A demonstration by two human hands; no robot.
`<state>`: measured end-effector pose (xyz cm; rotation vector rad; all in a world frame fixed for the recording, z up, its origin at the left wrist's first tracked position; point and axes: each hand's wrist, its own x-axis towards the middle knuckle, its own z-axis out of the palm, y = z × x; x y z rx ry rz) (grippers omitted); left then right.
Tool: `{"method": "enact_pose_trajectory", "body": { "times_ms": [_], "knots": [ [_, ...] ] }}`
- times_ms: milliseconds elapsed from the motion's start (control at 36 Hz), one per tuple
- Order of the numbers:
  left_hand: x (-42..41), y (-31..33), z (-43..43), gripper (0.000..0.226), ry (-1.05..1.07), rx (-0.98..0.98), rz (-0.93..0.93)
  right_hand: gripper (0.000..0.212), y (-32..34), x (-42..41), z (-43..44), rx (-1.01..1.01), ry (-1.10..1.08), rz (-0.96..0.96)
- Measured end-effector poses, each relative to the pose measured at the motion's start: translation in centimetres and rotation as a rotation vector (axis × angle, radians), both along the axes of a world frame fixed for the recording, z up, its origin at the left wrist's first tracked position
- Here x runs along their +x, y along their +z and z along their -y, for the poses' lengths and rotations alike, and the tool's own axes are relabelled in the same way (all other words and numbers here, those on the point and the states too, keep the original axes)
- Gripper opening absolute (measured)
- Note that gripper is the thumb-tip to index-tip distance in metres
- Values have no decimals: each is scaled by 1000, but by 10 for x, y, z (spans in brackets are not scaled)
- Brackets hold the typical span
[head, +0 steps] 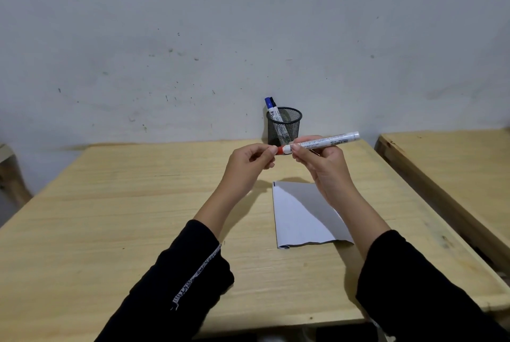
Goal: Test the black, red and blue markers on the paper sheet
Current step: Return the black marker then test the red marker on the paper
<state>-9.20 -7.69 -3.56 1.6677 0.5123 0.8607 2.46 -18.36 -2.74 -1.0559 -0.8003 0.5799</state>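
Observation:
The red marker (pixel 325 142) lies level in the air above the table, between both hands. My right hand (pixel 320 160) grips its white barrel. My left hand (pixel 252 159) pinches the red cap end at the marker's left tip. Below the hands a white paper sheet (pixel 299 220) lies on the wooden table (pixel 132 203), with a short dark mark at its far left corner. At the back, a black mesh pen holder (pixel 284 125) stands by the wall, holding the blue marker (pixel 271 111) and the black marker (pixel 275 102) side by side.
A second wooden table (pixel 452 165) stands to the right across a narrow gap. A pale, scuffed wall rises right behind the pen holder. Part of some furniture (pixel 8 170) shows at the far left edge.

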Motion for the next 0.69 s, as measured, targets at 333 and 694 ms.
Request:
{"method": "enact_pose_trajectory", "body": {
  "times_ms": [333,694],
  "knots": [
    [-18,-23,-28,12,248,-4,-236,13,-9,21,8,-16,-148,-29],
    [-5,-39,-40,11,199,372,-569,8,-22,20,9,-139,-159,93]
  ]
}}
